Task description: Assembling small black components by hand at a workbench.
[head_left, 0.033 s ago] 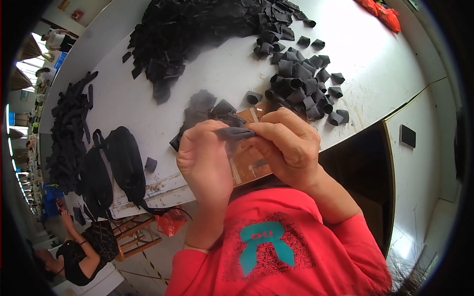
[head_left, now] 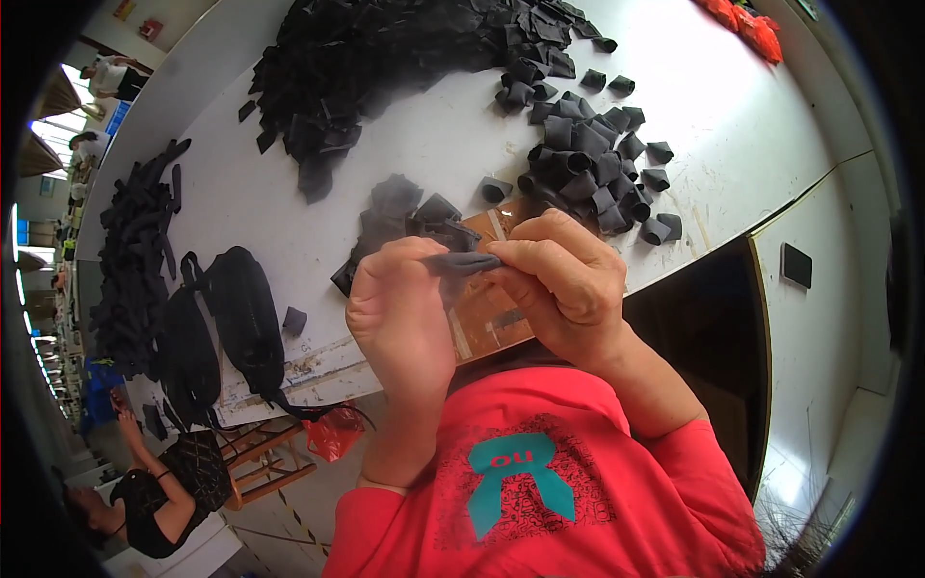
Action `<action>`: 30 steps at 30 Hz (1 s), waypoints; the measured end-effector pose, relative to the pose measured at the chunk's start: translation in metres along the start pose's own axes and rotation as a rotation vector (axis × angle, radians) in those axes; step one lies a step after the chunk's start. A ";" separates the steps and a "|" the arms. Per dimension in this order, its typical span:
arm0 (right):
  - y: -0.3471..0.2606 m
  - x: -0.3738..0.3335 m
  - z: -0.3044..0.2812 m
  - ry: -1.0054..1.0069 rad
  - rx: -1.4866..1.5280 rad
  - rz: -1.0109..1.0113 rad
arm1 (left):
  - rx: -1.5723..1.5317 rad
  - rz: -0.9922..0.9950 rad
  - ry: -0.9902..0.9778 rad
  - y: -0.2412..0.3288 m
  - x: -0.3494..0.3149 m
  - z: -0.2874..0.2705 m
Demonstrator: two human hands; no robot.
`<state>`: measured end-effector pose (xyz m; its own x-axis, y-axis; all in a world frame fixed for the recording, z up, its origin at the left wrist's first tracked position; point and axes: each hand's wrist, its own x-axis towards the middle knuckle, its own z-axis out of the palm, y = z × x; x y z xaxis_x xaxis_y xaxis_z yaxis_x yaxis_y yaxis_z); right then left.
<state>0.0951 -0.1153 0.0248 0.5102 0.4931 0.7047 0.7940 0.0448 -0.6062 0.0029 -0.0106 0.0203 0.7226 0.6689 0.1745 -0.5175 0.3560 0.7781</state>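
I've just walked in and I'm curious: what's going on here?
A red-shirted person holds a small dark fabric piece between left hand and right hand, above a brown panel at the edge of the white table. Curled black pieces lie clustered beyond the right hand, a larger black heap farther off, and dark strips to the left.
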 end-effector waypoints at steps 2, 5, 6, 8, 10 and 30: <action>0.004 -0.005 0.002 0.009 0.043 0.018 | 0.045 0.009 -0.005 -0.004 -0.002 -0.006; 0.005 -0.009 0.002 -0.017 0.037 0.020 | 0.153 0.045 -0.057 -0.007 -0.003 -0.010; 0.005 -0.007 0.002 -0.018 0.006 0.011 | 0.153 0.043 -0.057 -0.008 -0.001 -0.011; 0.006 -0.002 -0.004 -0.016 -0.026 0.004 | 0.300 0.035 -0.027 -0.009 0.006 -0.016; 0.010 0.005 -0.016 -0.188 0.277 0.227 | 0.492 -0.050 0.105 -0.012 0.025 -0.023; -0.002 -0.064 0.005 -0.411 0.000 0.461 | 1.110 -0.121 -0.142 -0.023 0.081 -0.065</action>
<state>0.0598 -0.1427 -0.0209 0.6323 0.7558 0.1703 0.5220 -0.2531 -0.8146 0.0435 0.0777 -0.0233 0.8228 0.5635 0.0733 0.2029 -0.4118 0.8884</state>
